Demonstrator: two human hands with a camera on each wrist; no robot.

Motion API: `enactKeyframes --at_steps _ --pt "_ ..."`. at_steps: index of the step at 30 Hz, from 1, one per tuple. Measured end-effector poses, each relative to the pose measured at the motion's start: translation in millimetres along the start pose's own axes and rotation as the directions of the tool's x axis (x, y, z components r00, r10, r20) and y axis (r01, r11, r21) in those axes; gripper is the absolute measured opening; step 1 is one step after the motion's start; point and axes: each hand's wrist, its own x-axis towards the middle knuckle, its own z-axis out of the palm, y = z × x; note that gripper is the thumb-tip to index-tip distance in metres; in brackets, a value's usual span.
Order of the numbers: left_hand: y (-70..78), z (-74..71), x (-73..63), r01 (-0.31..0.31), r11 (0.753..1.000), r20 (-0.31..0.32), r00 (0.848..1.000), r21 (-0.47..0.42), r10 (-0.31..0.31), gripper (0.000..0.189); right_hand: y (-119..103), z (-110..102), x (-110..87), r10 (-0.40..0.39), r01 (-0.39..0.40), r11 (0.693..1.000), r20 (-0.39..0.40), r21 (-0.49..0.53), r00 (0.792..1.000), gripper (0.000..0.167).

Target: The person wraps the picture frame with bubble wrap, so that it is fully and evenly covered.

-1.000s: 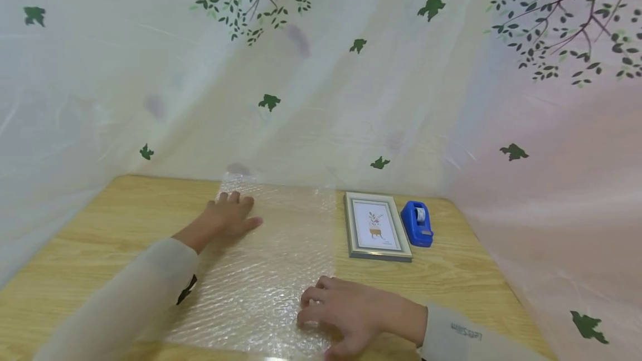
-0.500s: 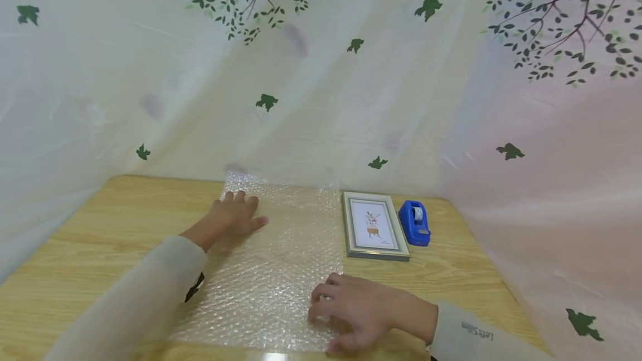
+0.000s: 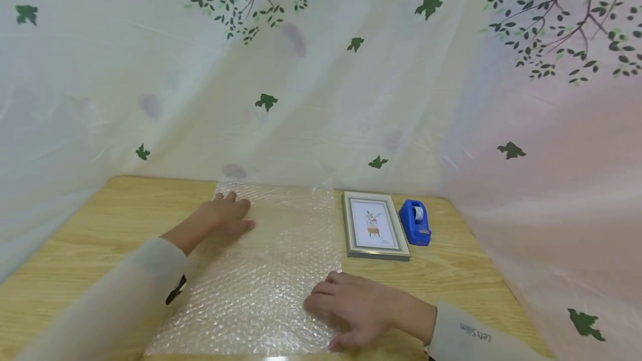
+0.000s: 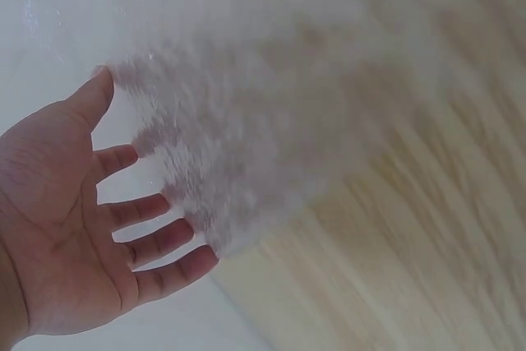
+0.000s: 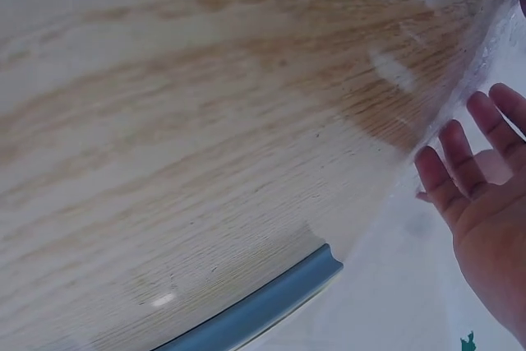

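Note:
A sheet of clear bubble wrap [image 3: 281, 255] lies flat on the wooden table. My left hand [image 3: 220, 217] rests on its far left part, fingers spread; in the left wrist view the fingertips of that left hand [image 4: 74, 219] touch the wrap [image 4: 222, 137]. At the near right edge of the sheet, my right hand [image 3: 358, 308] touches the wrap with loosely bent fingers. The right wrist view shows the right hand [image 5: 493, 195] palm-on, its fingertips against the wrap's edge, with nothing gripped. To the right lies a picture frame [image 3: 376, 226] with a plant print, face up.
A blue tape dispenser [image 3: 415, 223] stands just right of the picture frame. The wood-grain table [image 3: 115, 227] ends at a pale hanging sheet [image 3: 321, 99] printed with leaves and birds, which closes in the back and sides.
My left hand has moved slightly left over the last half second, and the bubble wrap's left edge has shifted left too. The right hand's fingers have settled lower onto the wrap.

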Motion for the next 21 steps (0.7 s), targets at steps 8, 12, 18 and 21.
enactKeyframes --at_steps 8,12,18,21 --pt "-6.7 -4.3 -11.0 -0.013 1.000 0.012 1.000 0.011 0.013 0.072 6.5 -1.3 -0.7 -0.007 0.007 1.000 0.009 -0.022 1.000 0.071" --pt "-12.7 -3.2 -17.7 -0.030 0.999 0.016 0.999 0.019 0.030 0.069 10.1 -2.1 -0.4 -0.011 0.011 1.000 0.000 0.028 1.000 0.070" --pt "-19.1 -0.1 -26.5 -0.041 0.998 -0.011 0.999 0.039 0.042 0.067 15.6 -3.2 -1.2 0.010 -0.011 0.997 0.008 0.078 1.000 0.071" --pt "-19.7 0.8 -30.2 -0.036 0.999 -0.027 0.999 0.040 0.037 0.067 18.5 -2.9 -2.4 0.029 -0.031 0.994 0.018 0.101 0.999 0.072"
